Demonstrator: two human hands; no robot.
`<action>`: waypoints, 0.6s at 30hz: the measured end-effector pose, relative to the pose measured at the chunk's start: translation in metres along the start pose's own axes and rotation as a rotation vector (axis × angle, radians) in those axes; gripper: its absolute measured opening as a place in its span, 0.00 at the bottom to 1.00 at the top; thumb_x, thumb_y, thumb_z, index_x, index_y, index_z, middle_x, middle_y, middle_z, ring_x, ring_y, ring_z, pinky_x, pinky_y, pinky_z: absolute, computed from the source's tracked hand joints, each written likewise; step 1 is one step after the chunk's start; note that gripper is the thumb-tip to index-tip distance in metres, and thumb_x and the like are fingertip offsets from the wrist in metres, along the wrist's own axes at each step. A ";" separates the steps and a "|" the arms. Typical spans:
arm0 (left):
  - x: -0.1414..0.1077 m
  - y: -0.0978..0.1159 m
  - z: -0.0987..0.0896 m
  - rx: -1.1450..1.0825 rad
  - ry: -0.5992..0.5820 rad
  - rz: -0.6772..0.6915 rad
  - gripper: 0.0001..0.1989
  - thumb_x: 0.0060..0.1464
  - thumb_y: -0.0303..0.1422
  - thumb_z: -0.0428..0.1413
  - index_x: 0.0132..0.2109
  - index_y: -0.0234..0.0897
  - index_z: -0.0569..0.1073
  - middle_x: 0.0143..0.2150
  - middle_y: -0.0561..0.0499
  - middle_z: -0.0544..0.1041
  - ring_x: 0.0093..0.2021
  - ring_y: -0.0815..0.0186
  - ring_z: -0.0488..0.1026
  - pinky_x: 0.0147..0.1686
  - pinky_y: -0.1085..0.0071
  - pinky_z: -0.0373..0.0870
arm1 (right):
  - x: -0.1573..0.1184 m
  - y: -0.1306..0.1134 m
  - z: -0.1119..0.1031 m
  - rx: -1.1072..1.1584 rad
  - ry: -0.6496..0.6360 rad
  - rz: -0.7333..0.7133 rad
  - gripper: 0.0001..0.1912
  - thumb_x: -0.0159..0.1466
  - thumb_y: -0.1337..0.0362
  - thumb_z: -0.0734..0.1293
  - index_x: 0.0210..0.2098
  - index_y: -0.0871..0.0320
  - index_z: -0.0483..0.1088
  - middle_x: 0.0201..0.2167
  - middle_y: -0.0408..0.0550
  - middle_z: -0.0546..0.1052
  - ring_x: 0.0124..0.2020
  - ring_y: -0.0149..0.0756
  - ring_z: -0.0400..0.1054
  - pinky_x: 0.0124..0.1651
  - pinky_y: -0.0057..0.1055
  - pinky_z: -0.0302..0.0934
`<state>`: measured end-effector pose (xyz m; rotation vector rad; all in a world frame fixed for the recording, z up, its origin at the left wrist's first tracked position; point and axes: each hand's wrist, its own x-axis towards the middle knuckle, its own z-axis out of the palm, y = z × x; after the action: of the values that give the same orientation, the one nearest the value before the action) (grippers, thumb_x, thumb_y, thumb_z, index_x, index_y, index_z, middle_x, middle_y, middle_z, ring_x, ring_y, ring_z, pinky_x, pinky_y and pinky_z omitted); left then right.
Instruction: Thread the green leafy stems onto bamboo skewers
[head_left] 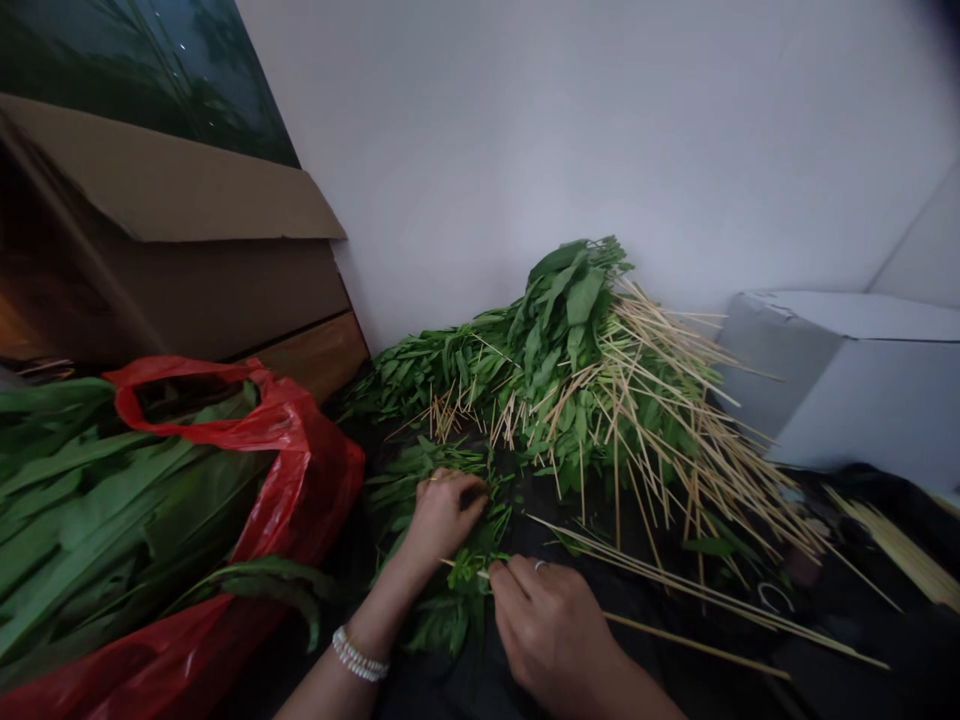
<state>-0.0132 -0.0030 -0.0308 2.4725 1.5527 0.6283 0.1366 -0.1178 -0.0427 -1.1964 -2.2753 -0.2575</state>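
Observation:
My left hand point(448, 508), with a pearl bracelet at the wrist, rests over loose green leaves point(420, 475) at the centre; its fingers are curled, and what they grip is too small to make out. Closed round a thin wooden skewer point(697, 645), my right hand point(546, 615) wears a ring. The skewer's tip pokes out left of the fingers, through a small bunch of leaves point(448, 610). Behind the hands lies a large heap of leaves point(562, 310) threaded on many skewers point(667, 400).
A red plastic bag point(300, 470) full of long leaves stands at the left, before a cardboard box point(217, 290). At the right are a white box point(877, 390), several loose skewers point(720, 590) on black cloth and a skewer bundle point(900, 550).

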 end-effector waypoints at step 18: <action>0.006 -0.009 -0.010 -0.550 0.259 0.091 0.06 0.52 0.29 0.57 0.37 0.38 0.78 0.35 0.49 0.77 0.40 0.62 0.72 0.45 0.66 0.65 | 0.003 0.001 -0.004 -0.013 0.054 -0.031 0.10 0.55 0.76 0.61 0.34 0.57 0.64 0.27 0.44 0.70 0.25 0.34 0.62 0.26 0.33 0.45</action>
<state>-0.0224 0.0055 -0.0234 2.1066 1.1334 1.2398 0.1377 -0.1170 -0.0378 -1.1474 -2.2504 -0.3135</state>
